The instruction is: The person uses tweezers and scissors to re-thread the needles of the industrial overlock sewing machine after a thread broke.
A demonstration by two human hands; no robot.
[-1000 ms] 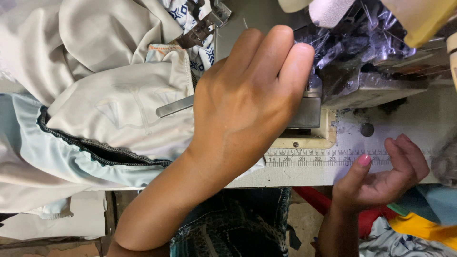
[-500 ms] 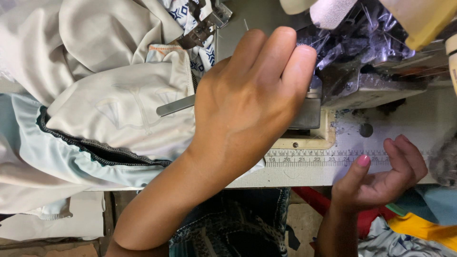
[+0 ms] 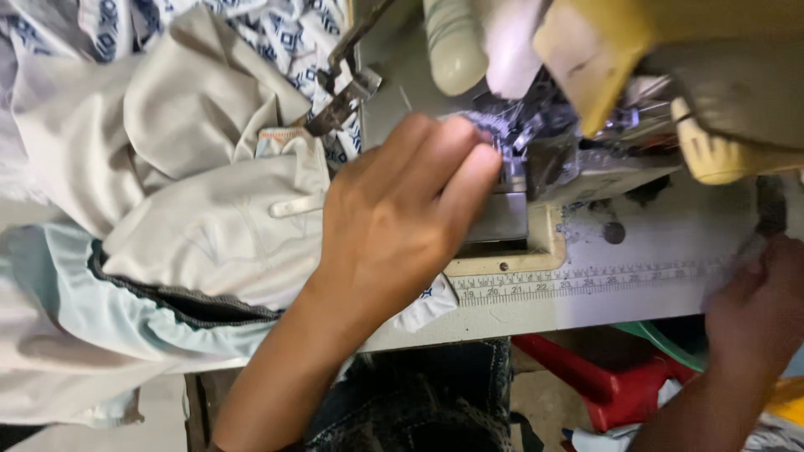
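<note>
The left hand (image 3: 402,226) lies flat, fingers pressed together, on cream fabric (image 3: 218,243) at the needle plate (image 3: 502,219); the right hand (image 3: 758,301), blurred at the tabletop's (image 3: 653,251) front edge, has a grip I cannot tell.

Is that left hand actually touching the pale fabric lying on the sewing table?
Touching. In the head view, the left hand lies flat on the cream fabric, palm and wrist pressing it against the table, with no gap showing between them.
</note>
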